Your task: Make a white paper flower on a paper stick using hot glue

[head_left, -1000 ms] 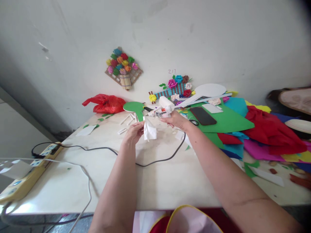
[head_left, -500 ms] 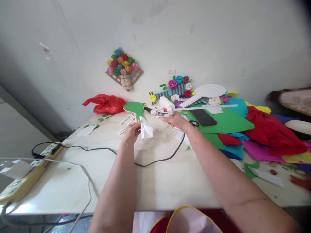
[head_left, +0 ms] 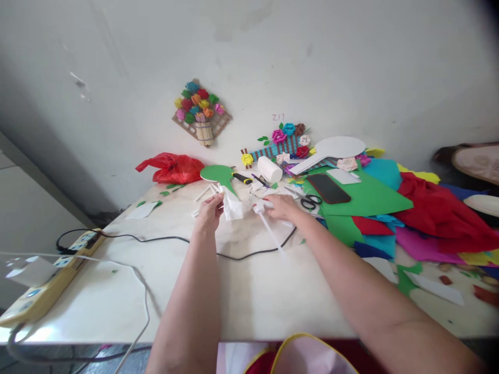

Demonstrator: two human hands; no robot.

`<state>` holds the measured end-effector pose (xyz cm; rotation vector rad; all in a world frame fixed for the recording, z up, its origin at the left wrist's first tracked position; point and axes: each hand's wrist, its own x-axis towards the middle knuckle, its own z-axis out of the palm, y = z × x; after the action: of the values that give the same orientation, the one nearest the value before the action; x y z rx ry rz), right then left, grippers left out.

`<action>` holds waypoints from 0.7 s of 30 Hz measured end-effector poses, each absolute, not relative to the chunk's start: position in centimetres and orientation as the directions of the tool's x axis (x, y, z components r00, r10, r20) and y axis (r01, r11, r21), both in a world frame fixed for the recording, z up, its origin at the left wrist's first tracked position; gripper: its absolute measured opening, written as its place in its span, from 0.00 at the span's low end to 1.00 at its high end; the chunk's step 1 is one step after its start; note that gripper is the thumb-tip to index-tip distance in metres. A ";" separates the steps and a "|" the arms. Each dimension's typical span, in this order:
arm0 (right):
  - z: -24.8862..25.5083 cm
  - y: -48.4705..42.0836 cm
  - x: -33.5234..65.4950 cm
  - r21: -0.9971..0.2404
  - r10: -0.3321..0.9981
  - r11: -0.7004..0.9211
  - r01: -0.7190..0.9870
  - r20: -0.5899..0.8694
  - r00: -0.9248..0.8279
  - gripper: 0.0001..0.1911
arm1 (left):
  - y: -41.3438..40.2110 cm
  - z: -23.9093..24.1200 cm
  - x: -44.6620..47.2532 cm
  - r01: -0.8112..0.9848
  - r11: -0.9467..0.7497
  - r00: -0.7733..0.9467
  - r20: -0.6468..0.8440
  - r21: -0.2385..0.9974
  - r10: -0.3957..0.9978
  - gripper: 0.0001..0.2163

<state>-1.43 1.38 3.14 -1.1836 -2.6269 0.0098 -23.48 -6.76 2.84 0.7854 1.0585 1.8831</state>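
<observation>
In the middle of the table my left hand [head_left: 211, 212] pinches a crumpled piece of white paper [head_left: 233, 207], which hangs to the right of the fingers. My right hand [head_left: 279, 207] is closed round a white hot glue gun [head_left: 260, 206], low over the tabletop. A long translucent glue stick [head_left: 274, 234] juts from the gun's rear toward me. The gun's nozzle is hard to make out. Behind my left hand lie a green card cutout [head_left: 217, 174] and several thin white rolls [head_left: 202, 194].
Black-handled scissors [head_left: 311, 201], a phone [head_left: 329, 188], a box cutter [head_left: 241, 178] and a white roll [head_left: 270, 169] lie nearby. Coloured paper [head_left: 424, 208] covers the right side. A black cord [head_left: 249, 257] crosses from the power strip [head_left: 50, 280]. A red bag [head_left: 175, 168] sits at the back left.
My right hand has turned and lowered the glue gun; its glue stick swung from pointing right to pointing toward me. My left hand still holds the white paper, nearly in place.
</observation>
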 end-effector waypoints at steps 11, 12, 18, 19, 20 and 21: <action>2.0 1.1 -2.1 -0.103 0.711 0.699 0.707 0.196 -0.675 0.23 | -6.8 2.8 -23.2 -0.263 -0.266 -0.446 0.127 0.927 0.886 0.11; 2.0 1.1 -2.1 -0.105 0.713 0.698 0.709 0.193 -0.674 0.23 | -6.8 2.8 -23.2 -0.252 -0.264 -0.443 0.132 0.931 0.887 0.11; 2.5 0.9 -1.8 -0.097 0.726 0.684 0.723 0.193 -0.660 0.23 | -7.0 3.0 -22.8 -0.200 -0.273 -0.379 0.183 0.941 0.907 0.11; 2.8 0.9 -1.8 -0.096 0.730 0.677 0.730 0.211 -0.650 0.22 | -7.0 3.1 -22.7 -0.193 -0.274 -0.353 0.193 0.942 0.915 0.11; 3.2 0.9 -1.7 -0.099 0.733 0.671 0.735 0.240 -0.637 0.22 | -7.0 3.1 -22.6 -0.187 -0.272 -0.322 0.203 0.944 0.925 0.10; 3.7 0.9 -1.7 -0.113 0.732 0.668 0.736 0.280 -0.621 0.22 | -7.0 3.2 -22.5 -0.179 -0.265 -0.285 0.208 0.947 0.936 0.10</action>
<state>-1.73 0.87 3.65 -1.1686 -2.5826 -0.0180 -22.48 -7.05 3.18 1.0775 1.1061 1.6816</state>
